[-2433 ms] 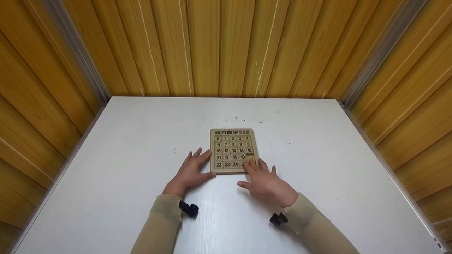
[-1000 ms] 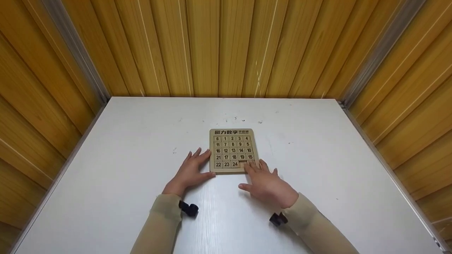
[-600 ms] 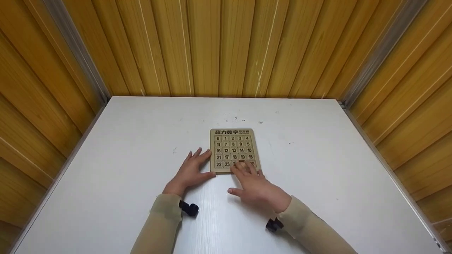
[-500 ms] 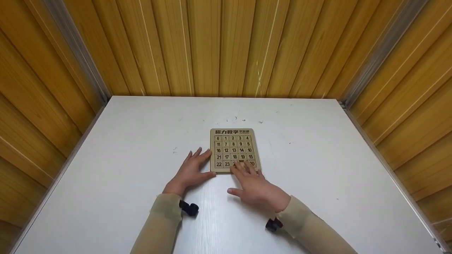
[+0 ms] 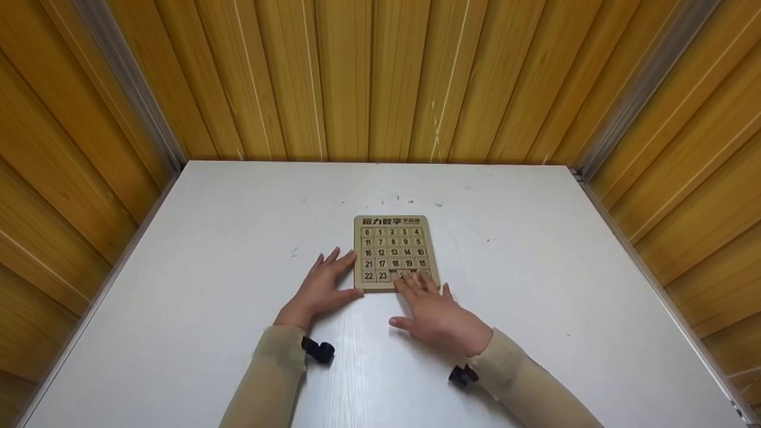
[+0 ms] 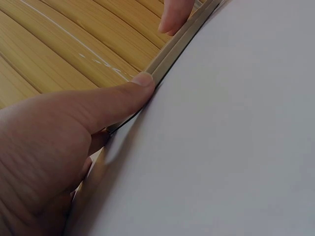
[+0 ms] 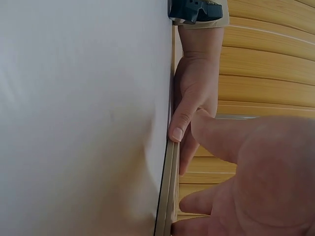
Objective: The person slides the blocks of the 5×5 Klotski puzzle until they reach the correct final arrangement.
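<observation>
A wooden number slide puzzle (image 5: 385, 252), with several numbered tiles in its frame, lies flat on the white table. At its lower left, my left hand (image 5: 320, 292) rests against the board, index fingertip on the left edge and thumb at the near corner. Extended fingers of my right hand (image 5: 439, 312) press on the bottom row, covering much of its right side. A bare slot (image 5: 393, 276) shows right of the 23 tile (image 5: 383, 276). In the right wrist view, the left thumb (image 7: 178, 132) touches the board's edge (image 7: 168, 189).
The white table (image 5: 178, 267) spreads around the board, with small dark marks (image 5: 410, 202) beyond it. Yellow wood-patterned panels (image 5: 392, 83) enclose the back and both sides. A black wrist camera (image 5: 321, 352) sits on each sleeve.
The 15 tile has slid up, and the 20 tile has gone right into the bottom corner. The 24 tile has moved right under my right fingers. My left hand stays put.
</observation>
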